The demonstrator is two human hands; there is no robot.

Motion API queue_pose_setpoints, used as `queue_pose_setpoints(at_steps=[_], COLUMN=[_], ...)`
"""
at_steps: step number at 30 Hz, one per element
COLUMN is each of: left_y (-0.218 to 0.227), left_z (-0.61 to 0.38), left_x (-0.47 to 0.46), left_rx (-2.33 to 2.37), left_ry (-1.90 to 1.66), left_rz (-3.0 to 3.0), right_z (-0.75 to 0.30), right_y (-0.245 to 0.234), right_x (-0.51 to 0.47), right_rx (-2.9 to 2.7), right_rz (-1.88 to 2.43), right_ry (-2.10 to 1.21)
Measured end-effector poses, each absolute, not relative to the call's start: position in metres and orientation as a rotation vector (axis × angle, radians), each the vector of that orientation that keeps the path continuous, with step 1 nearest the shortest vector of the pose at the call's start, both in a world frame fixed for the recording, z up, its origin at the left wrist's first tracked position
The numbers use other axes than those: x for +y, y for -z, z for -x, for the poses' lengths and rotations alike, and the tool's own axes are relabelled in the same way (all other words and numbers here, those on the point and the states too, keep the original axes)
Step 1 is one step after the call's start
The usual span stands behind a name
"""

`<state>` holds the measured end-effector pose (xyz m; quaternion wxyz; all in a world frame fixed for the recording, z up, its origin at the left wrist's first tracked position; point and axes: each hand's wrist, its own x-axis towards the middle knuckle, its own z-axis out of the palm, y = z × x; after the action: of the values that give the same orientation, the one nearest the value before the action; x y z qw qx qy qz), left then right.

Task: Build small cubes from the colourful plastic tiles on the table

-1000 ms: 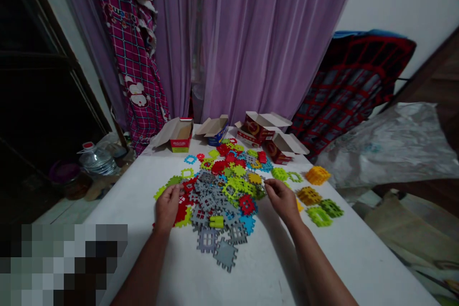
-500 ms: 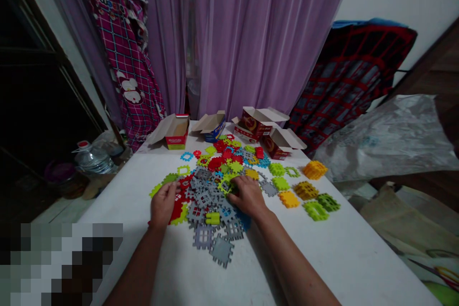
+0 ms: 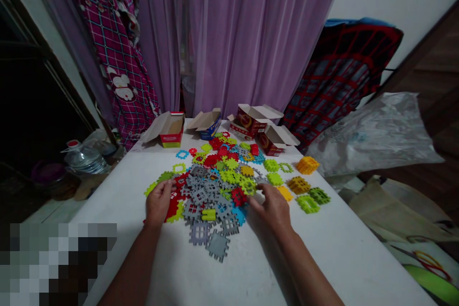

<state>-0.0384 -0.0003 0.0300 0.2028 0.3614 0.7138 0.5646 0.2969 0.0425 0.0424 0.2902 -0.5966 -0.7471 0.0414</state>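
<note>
A heap of interlocking plastic building pieces (image 3: 206, 193) lies mid-table, mostly grey, with red, lime and blue ones. My left hand (image 3: 158, 203) rests at the heap's left edge beside red pieces (image 3: 175, 205). Its fingers are curled together, and what they hold, if anything, is hidden. My right hand (image 3: 274, 205) is at the heap's right side, thumb and forefinger apart, nothing visible between them. Just left of its fingertips are a lime gear-edged piece (image 3: 247, 184) and a red piece (image 3: 238, 196). A lime connector (image 3: 208, 214) lies on the grey pieces near the front.
Sorted stacks stand right of the heap: orange (image 3: 307, 165), dark yellow (image 3: 299, 185) and green (image 3: 319, 195). Opened cartons line the back edge: a red-yellow box (image 3: 172, 138), a blue box (image 3: 211, 129) and maroon boxes (image 3: 251, 126). A plastic bag (image 3: 373, 134) hangs at the right.
My right hand has drawn back to the right from the lime pieces, and its fingers have spread, uncovering a red piece. My left hand stays by the red pieces. The view has shifted slightly.
</note>
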Motion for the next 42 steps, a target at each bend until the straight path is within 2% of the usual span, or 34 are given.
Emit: queue_pose_setpoints(at_steps=[5, 11, 19, 27, 35, 42], left_y=[-0.034, -0.040, -0.035, -0.036, -0.031, -0.033], left_z=[0.037, 0.035, 0.037, 0.035, 0.040, 0.036], left_x=[-0.001, -0.003, 0.000, 0.000, 0.001, -0.001], left_rx=[2.020, 2.048, 2.044, 2.027, 2.045, 2.010], left_ry=[-1.573, -1.561, -1.572, -1.582, -1.551, -1.571], left_rz=[-1.030, -1.022, -1.037, -1.008, -1.053, -1.022], right_z=[-0.335, -0.339, -0.330, -0.325, -0.356, -0.428], right_y=[-0.020, -0.012, -0.013, -0.014, -0.008, -0.019], right_x=[0.010, -0.004, -0.013, -0.007, -0.006, 0.003], right_rx=[-1.928, -1.963, -1.913, -1.893, -1.616, -1.259], right_rz=[1.833, 1.782, 1.938, 1.938, 1.731, 1.927], right_ry=[-0.185, -0.187, -0.030, -0.084, -0.075, -0.034])
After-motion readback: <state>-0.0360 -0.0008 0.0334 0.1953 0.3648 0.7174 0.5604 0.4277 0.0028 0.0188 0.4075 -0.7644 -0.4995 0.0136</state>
